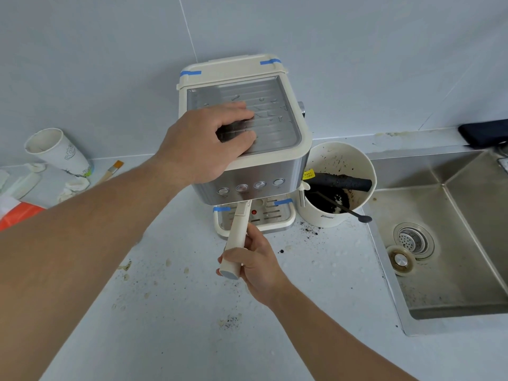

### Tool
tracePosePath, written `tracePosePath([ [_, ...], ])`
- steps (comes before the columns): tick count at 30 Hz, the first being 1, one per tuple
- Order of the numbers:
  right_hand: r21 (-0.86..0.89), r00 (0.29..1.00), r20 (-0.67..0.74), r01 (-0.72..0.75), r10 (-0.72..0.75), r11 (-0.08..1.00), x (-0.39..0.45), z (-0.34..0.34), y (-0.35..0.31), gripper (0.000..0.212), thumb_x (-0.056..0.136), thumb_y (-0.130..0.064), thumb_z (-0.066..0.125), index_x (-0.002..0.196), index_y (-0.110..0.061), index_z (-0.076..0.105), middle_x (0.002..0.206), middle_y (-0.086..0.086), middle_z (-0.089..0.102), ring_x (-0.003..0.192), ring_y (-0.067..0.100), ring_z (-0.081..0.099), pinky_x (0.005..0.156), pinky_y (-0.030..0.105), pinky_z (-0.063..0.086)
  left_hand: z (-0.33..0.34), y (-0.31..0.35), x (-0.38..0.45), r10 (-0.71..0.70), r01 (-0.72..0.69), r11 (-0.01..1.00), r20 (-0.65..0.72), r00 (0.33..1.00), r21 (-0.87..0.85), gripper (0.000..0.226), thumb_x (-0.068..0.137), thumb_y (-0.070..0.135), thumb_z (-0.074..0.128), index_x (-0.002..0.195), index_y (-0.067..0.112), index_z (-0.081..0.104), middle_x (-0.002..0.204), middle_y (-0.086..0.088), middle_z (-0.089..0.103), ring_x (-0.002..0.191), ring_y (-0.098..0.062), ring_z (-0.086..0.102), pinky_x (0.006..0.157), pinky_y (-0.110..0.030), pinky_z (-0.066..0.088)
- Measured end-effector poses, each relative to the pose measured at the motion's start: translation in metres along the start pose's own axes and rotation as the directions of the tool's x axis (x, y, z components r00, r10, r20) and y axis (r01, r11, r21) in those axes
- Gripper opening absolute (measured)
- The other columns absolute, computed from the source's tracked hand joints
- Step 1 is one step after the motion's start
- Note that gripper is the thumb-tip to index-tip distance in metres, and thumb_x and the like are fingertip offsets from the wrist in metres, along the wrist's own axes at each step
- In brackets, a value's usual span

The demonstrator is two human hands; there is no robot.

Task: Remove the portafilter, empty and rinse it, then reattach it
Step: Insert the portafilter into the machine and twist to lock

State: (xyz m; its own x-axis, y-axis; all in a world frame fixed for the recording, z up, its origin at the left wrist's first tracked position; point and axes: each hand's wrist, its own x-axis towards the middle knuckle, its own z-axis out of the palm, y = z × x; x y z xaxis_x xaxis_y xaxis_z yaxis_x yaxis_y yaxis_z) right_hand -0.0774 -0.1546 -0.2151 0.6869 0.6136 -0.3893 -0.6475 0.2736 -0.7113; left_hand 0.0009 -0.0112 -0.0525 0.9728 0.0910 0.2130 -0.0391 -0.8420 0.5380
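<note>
A cream and steel espresso machine [277,78] stands on the counter against the wall. My left hand [209,141] rests flat on its metal top tray, fingers curled, holding nothing. The portafilter's cream handle [237,235] sticks out from under the machine toward me, above the drip tray [283,218]. Its basket end is hidden under the machine front. My right hand [258,265] grips the near end of that handle from the right side.
A cream knock bin [357,166] with dark coffee grounds, a black bar and a spoon stands right of the machine. A steel sink [467,243] with a drain strainer lies further right. A paper cup [55,149], a brush and wrappers sit at left. Grounds are scattered on the counter.
</note>
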Motion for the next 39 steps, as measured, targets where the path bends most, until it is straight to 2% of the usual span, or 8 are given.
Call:
tracePosePath([
  [6,0.019,1.000,0.011,-0.005,0.005,1.000,0.005,0.007,0.002,0.063,0.073,0.008,0.067,0.122,-0.029,0.055,0.103,0.013,0.054,0.077,0.023,0.067,0.068,0.043,0.059,0.000,0.000,0.000,0.003,-0.003,1.000,0.000,1.000,0.002,0.045,0.083,0.054,0.055,0.126,0.041,0.061,0.140,0.023,0.052,0.130,-0.002,0.046,0.110,-0.039,0.037],
  [12,0.108,1.000,0.008,0.000,-0.001,0.994,0.011,0.006,0.000,0.054,0.079,0.013,0.064,0.119,-0.023,0.058,0.085,0.008,0.063,0.075,0.025,0.068,0.070,0.048,0.060,0.000,0.001,0.000,-0.010,0.010,1.000,-0.005,1.000,-0.003,0.043,0.083,0.054,0.056,0.124,0.043,0.061,0.139,0.026,0.052,0.129,0.000,0.045,0.110,-0.038,0.037],
  [17,0.065,1.000,-0.015,0.014,-0.013,0.998,0.015,0.005,-0.003,0.054,0.077,0.009,0.068,0.118,-0.026,0.059,0.090,0.003,0.066,0.078,0.025,0.070,0.075,0.052,0.060,0.000,0.001,0.000,-0.008,0.008,1.000,0.006,1.000,0.000,0.044,0.083,0.054,0.055,0.125,0.042,0.061,0.140,0.025,0.051,0.130,-0.001,0.045,0.110,-0.039,0.037],
  [20,0.051,1.000,0.011,0.022,-0.023,0.998,0.019,0.016,-0.004,0.052,0.075,0.004,0.072,0.116,-0.024,0.057,0.083,-0.004,0.072,0.081,0.025,0.071,0.073,0.044,0.060,-0.001,0.001,-0.001,-0.013,0.013,1.000,-0.002,1.000,-0.006,0.043,0.083,0.054,0.056,0.124,0.043,0.061,0.139,0.026,0.052,0.129,0.000,0.046,0.110,-0.038,0.036],
  [24,0.109,1.000,0.000,0.024,-0.024,0.994,0.029,0.036,-0.005,0.051,0.080,0.008,0.073,0.120,-0.017,0.054,0.098,0.004,0.067,0.096,0.030,0.068,0.067,0.039,0.059,-0.001,0.002,-0.001,-0.012,0.012,1.000,-0.001,1.000,-0.004,0.043,0.083,0.054,0.055,0.124,0.043,0.061,0.139,0.026,0.052,0.129,0.000,0.046,0.110,-0.039,0.036],
  [29,0.116,0.998,-0.049,0.045,-0.040,0.992,0.037,0.059,-0.004,0.054,0.077,0.006,0.077,0.119,-0.018,0.052,0.109,0.005,0.061,0.101,0.023,0.066,0.069,0.043,0.061,0.000,0.002,0.000,-0.012,0.012,1.000,0.002,1.000,-0.016,0.043,0.082,0.054,0.055,0.124,0.043,0.061,0.139,0.026,0.051,0.129,0.001,0.045,0.110,-0.040,0.036],
  [35,0.137,0.995,-0.070,0.077,-0.068,0.988,0.040,0.071,0.001,0.054,0.077,0.004,0.078,0.116,-0.021,0.051,0.105,0.001,0.061,0.086,0.009,0.070,0.071,0.043,0.061,-0.001,0.002,-0.001,-0.004,0.005,1.000,0.002,1.000,-0.011,0.044,0.083,0.054,0.055,0.124,0.042,0.061,0.139,0.025,0.052,0.130,-0.001,0.045,0.110,-0.040,0.036],
  [39,0.094,0.996,-0.048,0.080,-0.076,0.992,0.038,0.065,0.000,0.052,0.077,0.007,0.076,0.113,-0.023,0.052,0.104,0.001,0.061,0.082,0.009,0.070,0.073,0.044,0.061,-0.001,0.001,0.000,-0.007,0.007,1.000,-0.001,1.000,-0.011,0.044,0.082,0.054,0.055,0.124,0.042,0.062,0.139,0.026,0.052,0.129,0.000,0.046,0.110,-0.040,0.036],
])
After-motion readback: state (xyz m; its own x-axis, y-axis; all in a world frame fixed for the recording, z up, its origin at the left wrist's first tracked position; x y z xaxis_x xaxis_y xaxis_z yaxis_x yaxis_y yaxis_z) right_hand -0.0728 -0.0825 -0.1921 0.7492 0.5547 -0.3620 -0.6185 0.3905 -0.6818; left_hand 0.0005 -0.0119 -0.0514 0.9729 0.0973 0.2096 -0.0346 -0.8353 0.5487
